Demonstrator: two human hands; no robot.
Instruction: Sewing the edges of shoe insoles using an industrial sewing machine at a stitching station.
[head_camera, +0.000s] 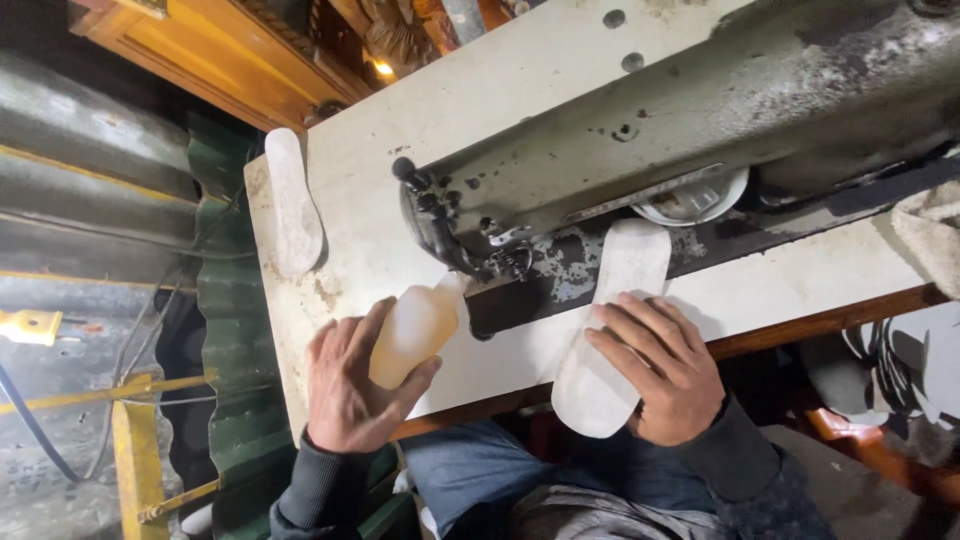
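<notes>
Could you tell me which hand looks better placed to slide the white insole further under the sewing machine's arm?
The right hand, most likely. Its fingers already lie flat on the white insole, whose far end reaches under the sewing machine. The left hand is wrapped around a pale plastic bottle near the needle end.

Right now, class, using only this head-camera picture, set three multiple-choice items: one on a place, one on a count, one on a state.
1. Where is the left hand's bottle?
A. On the floor
B. Beside the sewing machine's needle end
C. Under the table

2. How many white insoles show?
A. One
B. Two
C. Four

3. How is the right hand?
A. Flat on an insole
B. Raised, touching nothing
C. Gripping scissors

Answers: 1 B, its tip sits at the needle end; 2 B, one under the hand, another at the table's far edge; 3 A, fingers spread across it.
</notes>
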